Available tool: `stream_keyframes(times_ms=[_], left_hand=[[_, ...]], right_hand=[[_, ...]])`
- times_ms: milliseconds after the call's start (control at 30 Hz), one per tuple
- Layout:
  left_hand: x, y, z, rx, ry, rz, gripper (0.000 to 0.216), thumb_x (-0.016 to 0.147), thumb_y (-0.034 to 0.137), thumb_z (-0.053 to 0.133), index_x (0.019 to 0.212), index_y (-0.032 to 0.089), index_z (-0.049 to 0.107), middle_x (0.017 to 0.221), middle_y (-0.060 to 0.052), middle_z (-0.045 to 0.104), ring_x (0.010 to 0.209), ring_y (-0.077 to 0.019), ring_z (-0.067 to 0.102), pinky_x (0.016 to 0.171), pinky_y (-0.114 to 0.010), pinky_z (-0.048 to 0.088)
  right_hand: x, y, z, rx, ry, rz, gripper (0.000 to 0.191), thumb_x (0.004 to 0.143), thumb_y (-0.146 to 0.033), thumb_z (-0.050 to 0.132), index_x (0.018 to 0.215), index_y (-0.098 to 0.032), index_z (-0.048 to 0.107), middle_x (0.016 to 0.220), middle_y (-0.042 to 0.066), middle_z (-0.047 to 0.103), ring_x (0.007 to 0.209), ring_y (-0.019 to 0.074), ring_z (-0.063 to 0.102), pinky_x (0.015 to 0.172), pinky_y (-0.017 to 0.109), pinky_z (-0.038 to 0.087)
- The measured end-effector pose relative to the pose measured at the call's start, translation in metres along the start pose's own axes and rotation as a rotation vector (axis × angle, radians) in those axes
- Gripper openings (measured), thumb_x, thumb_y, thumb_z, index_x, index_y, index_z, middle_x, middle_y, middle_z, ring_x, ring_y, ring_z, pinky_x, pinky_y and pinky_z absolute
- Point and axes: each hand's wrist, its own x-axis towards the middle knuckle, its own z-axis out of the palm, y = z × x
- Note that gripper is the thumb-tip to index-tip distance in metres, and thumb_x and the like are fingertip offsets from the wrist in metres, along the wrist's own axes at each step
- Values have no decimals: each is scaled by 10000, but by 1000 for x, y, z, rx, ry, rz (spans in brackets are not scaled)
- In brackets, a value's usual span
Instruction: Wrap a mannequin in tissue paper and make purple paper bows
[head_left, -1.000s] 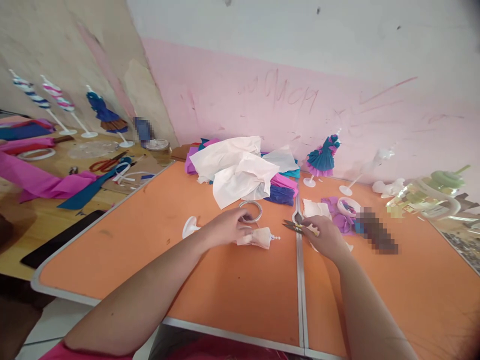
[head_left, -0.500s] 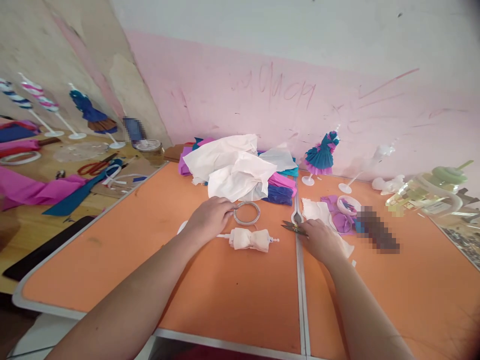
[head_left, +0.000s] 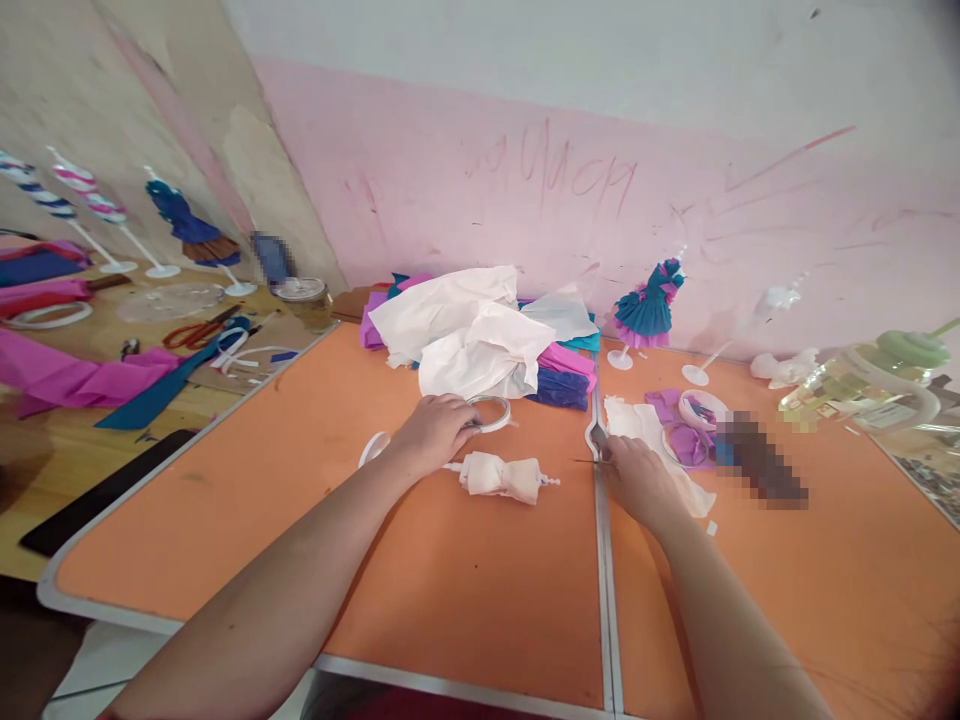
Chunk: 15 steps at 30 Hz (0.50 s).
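Tape ring (head_left: 504,420) in left hand (head_left: 431,435) fingertips; snips (head_left: 598,438) in right hand (head_left: 637,480).

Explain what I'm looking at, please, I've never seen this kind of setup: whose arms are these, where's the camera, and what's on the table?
There is no machine here. These are a person's two bare arms, seen from one camera worn on their head that looks forward and down. The left hand pinches the edge of a clear tape ring, tilting it off the orange table. The right hand lies on small metal snips at the table's middle seam; whether it grips them is unclear. Between the hands, a white paper-wrapped figure lies on its side. Behind it sits a pile of crepe paper.
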Motion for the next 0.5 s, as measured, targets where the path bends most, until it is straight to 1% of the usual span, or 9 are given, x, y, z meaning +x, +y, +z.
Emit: stream_keyframes(times_ms=[67,100,167,233,267,300,367,433,500], left_hand=[[-1,9,-8,-16,21,6,210,896,299,465,948,215,651,877,-57,665,894,-227,570,856,-362,374],[-3,15,-11,-27,32,12,209,904,297,454,956,216,640,878,-51,663,871,-220,575,837,-354,384],[-9,28,-15,-64,73,25,210,925,292,421,980,215,609,923,-50,656,892,-217,576,816,-342,399],[-18,43,-15,-163,140,59,185,935,293,416,979,207,573,957,-50,651,911,-214,574,804,-333,411],[-22,51,-14,-194,145,80,163,937,297,424,975,204,552,948,-46,655,902,-209,575,798,-330,413],[-27,59,-12,-218,136,119,134,937,286,428,945,200,530,899,-38,662,870,-204,575,785,-328,412],[-34,74,-8,-244,92,220,86,931,257,447,914,193,502,855,-29,658,809,-184,570,780,-325,410],[-40,86,-4,-269,71,310,41,923,225,471,908,193,493,822,-12,657,768,-165,568,807,-327,403],[-42,92,-1,-281,66,373,16,915,192,481,904,193,493,812,-5,655,752,-154,572,822,-328,396]], right_hand=[[0,-1,-2,23,65,2,88,886,-212,434,910,-214,519,963,67,605,881,215,540,675,301,349],[0,-2,-3,43,104,9,91,896,-214,418,915,-212,507,938,67,603,873,219,538,668,301,348],[-1,-3,-7,78,172,35,96,912,-225,393,927,-203,485,819,54,584,790,216,535,627,298,342],[-5,-8,-14,139,240,74,116,922,-264,402,980,-188,468,736,24,543,690,191,519,585,287,345],[-9,-13,-18,192,274,85,161,921,-291,427,1034,-182,461,716,5,521,649,174,505,569,279,354],[-12,-20,-23,274,319,86,231,910,-318,471,1095,-180,458,706,-12,503,620,155,491,563,269,368],[-21,-38,-33,459,383,9,351,874,-322,557,1195,-209,475,660,-46,456,574,126,454,561,251,393],[-29,-57,-42,578,406,-138,316,852,-296,602,1160,-243,562,681,-35,483,587,111,459,574,243,410],[-34,-72,-47,647,445,-191,266,823,-264,646,1087,-246,618,756,-10,550,603,101,473,550,232,410]])
